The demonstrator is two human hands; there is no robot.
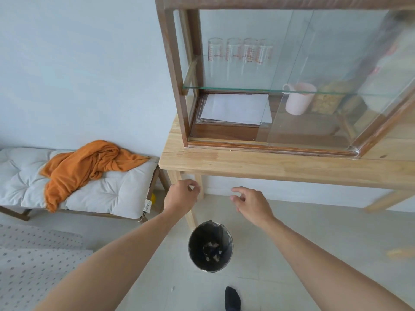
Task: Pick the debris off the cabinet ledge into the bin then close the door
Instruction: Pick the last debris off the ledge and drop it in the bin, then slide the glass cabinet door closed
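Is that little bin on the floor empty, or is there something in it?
Not empty. The bin stands upright with pale scraps scattered on its dark bottom, though it is mostly unfilled.

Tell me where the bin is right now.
In the head view, the bin stands on the floor at bottom centre, below the table's front edge, beside its left leg and between the two forearms.

Pale wall (78, 63), cushioned bench (107, 189)
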